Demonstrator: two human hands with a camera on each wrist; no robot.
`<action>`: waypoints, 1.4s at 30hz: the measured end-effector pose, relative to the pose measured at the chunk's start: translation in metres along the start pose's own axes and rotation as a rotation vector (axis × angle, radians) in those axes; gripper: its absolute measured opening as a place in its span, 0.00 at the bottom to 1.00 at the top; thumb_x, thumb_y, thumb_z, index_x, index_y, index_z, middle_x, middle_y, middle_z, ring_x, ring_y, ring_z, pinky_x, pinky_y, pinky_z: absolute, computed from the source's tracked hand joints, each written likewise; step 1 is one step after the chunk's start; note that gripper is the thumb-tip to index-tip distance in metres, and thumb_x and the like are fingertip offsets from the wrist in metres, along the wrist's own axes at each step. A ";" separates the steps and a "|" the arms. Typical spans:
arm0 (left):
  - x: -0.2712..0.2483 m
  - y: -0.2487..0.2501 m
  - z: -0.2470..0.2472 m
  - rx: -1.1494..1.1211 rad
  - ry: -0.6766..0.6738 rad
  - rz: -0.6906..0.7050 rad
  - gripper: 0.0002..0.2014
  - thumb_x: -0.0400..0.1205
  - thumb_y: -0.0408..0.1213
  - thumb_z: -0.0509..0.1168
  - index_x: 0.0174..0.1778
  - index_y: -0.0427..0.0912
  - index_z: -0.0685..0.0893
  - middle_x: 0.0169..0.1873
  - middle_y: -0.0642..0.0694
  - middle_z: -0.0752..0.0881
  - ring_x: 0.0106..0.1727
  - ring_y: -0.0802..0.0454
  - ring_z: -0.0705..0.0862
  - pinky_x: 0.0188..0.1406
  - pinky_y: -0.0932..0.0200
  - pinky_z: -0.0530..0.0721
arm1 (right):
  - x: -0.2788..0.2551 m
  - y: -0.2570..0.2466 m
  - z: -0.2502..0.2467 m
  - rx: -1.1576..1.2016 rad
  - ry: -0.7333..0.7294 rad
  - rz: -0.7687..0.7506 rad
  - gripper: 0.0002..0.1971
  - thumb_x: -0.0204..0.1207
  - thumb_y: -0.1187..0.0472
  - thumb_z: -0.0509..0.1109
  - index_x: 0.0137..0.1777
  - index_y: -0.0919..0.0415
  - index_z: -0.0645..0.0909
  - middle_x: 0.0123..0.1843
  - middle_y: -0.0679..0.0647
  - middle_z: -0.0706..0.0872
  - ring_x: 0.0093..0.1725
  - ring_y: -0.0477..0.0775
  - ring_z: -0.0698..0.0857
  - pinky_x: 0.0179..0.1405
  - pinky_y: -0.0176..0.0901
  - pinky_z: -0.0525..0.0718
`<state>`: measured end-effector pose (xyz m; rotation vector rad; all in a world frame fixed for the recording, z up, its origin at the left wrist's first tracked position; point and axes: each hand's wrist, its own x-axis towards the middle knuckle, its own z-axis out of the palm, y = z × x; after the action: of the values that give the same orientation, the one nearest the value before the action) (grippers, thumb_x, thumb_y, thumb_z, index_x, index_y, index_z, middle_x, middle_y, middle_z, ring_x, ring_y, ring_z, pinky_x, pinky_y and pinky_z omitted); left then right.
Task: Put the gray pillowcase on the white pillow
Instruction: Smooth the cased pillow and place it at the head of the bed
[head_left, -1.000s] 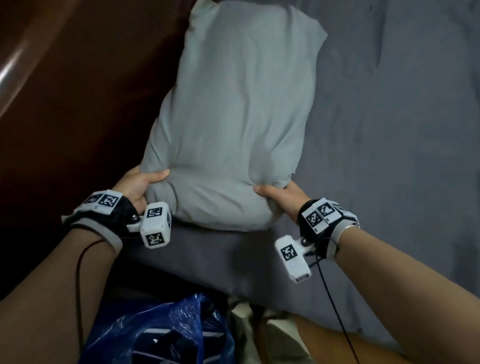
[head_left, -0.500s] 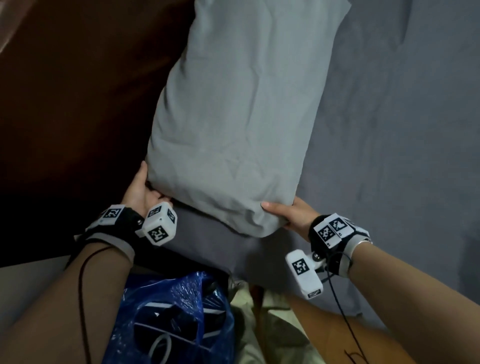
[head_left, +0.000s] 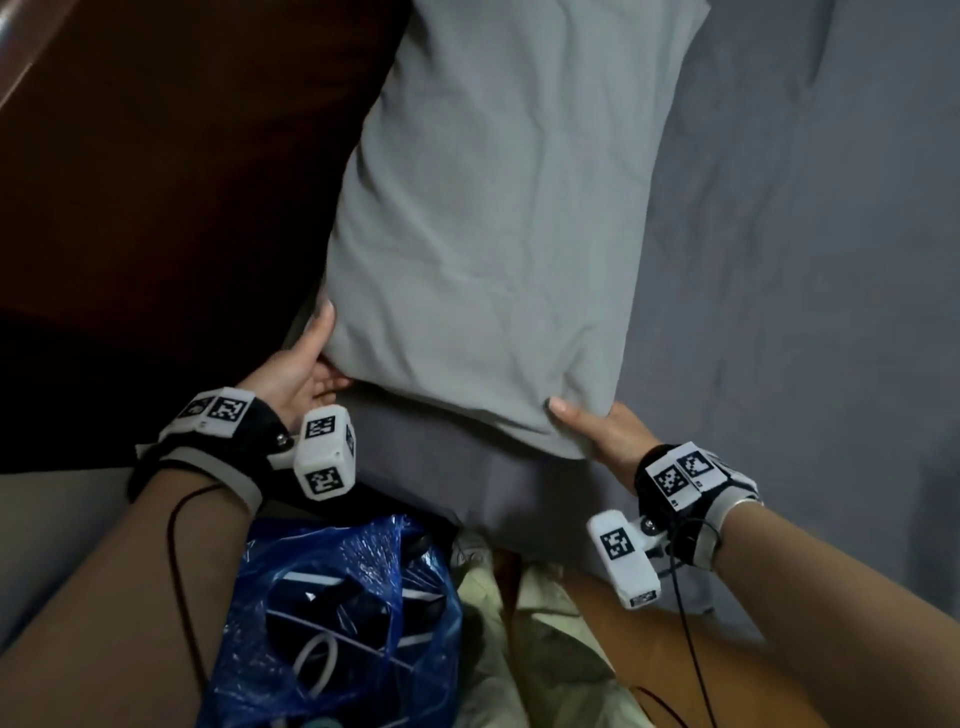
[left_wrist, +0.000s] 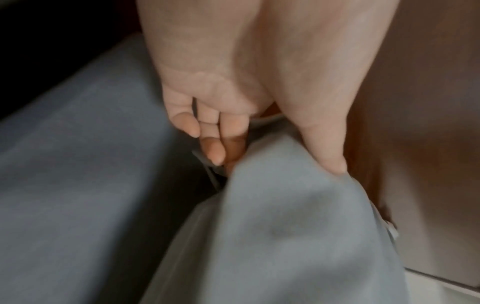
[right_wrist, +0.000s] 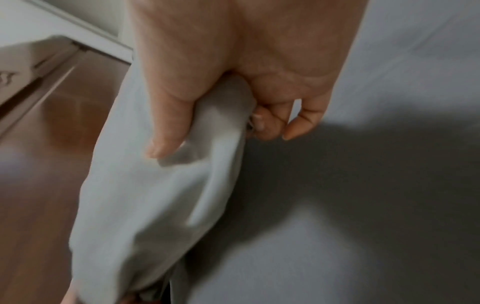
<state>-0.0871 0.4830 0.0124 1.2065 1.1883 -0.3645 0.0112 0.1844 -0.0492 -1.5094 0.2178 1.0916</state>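
The gray pillowcase (head_left: 498, 218) covers the pillow, which lies lengthwise on the bed and runs away from me; no white pillow fabric shows. My left hand (head_left: 306, 364) grips the near left corner, thumb on top and fingers underneath, as the left wrist view shows with the pillowcase (left_wrist: 285, 226) pinched between them. At the near right corner my right hand (head_left: 587, 431) pinches the pillowcase (right_wrist: 161, 195), thumb on the top face and fingers curled below. The near end is lifted a little off the bed.
A darker gray bedsheet (head_left: 805, 312) covers the bed to the right and below the pillow. A dark brown wooden headboard (head_left: 171, 182) stands at the left. A blue plastic bag (head_left: 337, 613) sits near my knees, beside the bed's near edge.
The pillow has slid farther up the bed and away from me. Both hands kept hold of its near corners, and my left thumb has shifted up along the left edge.
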 end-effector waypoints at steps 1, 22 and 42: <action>-0.002 -0.008 -0.002 0.014 0.010 -0.007 0.28 0.78 0.66 0.54 0.68 0.54 0.70 0.53 0.47 0.83 0.50 0.56 0.78 0.61 0.59 0.68 | -0.002 0.004 0.003 -0.037 -0.010 0.000 0.40 0.42 0.41 0.86 0.56 0.58 0.85 0.57 0.55 0.90 0.57 0.53 0.89 0.60 0.45 0.84; -0.008 -0.078 -0.048 -0.236 0.215 0.024 0.12 0.85 0.31 0.59 0.35 0.45 0.72 0.38 0.45 0.82 0.25 0.59 0.89 0.22 0.73 0.83 | -0.045 0.058 0.016 -0.148 0.235 0.173 0.07 0.75 0.58 0.72 0.39 0.58 0.78 0.27 0.51 0.77 0.21 0.46 0.75 0.23 0.35 0.71; -0.020 -0.049 0.014 -0.291 -0.322 -0.147 0.30 0.83 0.45 0.61 0.77 0.34 0.63 0.74 0.38 0.75 0.60 0.49 0.82 0.50 0.49 0.88 | -0.056 0.023 0.050 -0.012 -0.193 0.432 0.24 0.66 0.43 0.70 0.56 0.59 0.81 0.46 0.51 0.92 0.47 0.47 0.88 0.40 0.36 0.82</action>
<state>-0.1258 0.4452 0.0025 0.7771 1.0104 -0.4600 -0.0601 0.1966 -0.0174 -1.3890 0.4161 1.5742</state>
